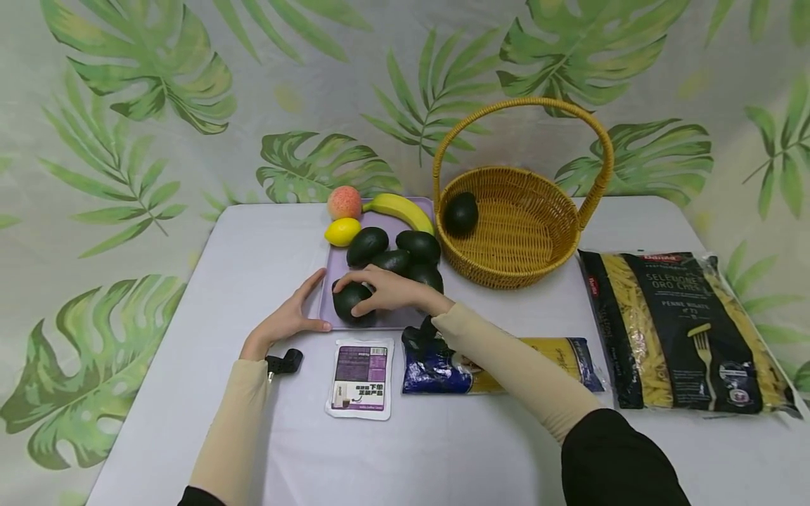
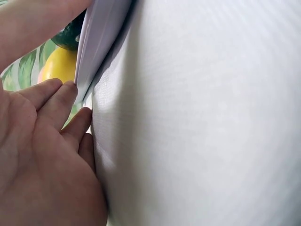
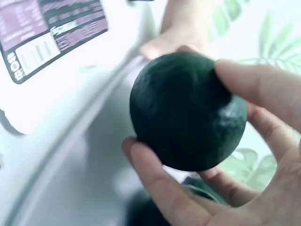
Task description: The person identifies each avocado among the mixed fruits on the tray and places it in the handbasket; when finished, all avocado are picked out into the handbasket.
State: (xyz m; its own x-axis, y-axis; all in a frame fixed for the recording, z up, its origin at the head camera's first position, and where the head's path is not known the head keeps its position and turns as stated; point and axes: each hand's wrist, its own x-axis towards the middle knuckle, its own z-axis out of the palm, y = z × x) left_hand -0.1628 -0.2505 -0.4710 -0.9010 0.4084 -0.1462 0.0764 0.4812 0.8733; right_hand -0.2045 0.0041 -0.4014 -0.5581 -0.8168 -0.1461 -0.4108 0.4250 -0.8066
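My right hand point(image 1: 395, 289) grips a dark green avocado point(image 1: 344, 302) at the front left of the lilac tray point(image 1: 392, 320). In the right wrist view the fingers and thumb surround this avocado point(image 3: 188, 113). My left hand point(image 1: 285, 320) rests at the tray's left edge with thumb and fingers spread; the left wrist view has its fingertips against the tray's side point(image 2: 101, 37). Several more avocados point(image 1: 418, 246) lie on the tray, one partly hidden by my right hand. Behind them are a lemon point(image 1: 342, 232), a peach point(image 1: 344, 203) and a banana point(image 1: 400, 209).
A wicker basket point(image 1: 506, 274) with a tall handle stands right of the tray, one avocado point(image 1: 460, 214) inside. In front lie a white-and-purple packet point(image 1: 361, 378) and a blue-and-yellow pasta pack point(image 1: 436, 372), partly under my right forearm. A large penne bag point(image 1: 683, 337) lies far right.
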